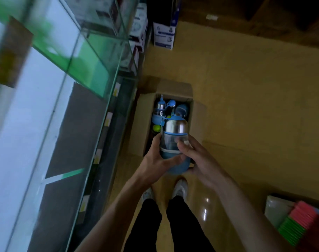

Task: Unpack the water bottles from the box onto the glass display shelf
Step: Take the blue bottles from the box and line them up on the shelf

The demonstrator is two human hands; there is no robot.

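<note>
I hold a blue water bottle [175, 140] with a silver cap upright above the near end of an open cardboard box [144, 120] on the floor. My left hand [155, 160] grips its left side and base. My right hand [197, 157] wraps its right side, thumb across the clear middle. Inside the box lie several more blue bottles [166, 108] and something lime green [156, 127]. The glass display shelf [78, 70] runs along the left, its panes blurred.
Boxed goods [164, 35] stand on the floor beyond the shelf's far end. Yellow price tags [108, 119] line the lower shelf edge. Stacks of pink and green packs [300, 224] sit at lower right. My feet [180, 188] stand just behind the cardboard box on the tan floor.
</note>
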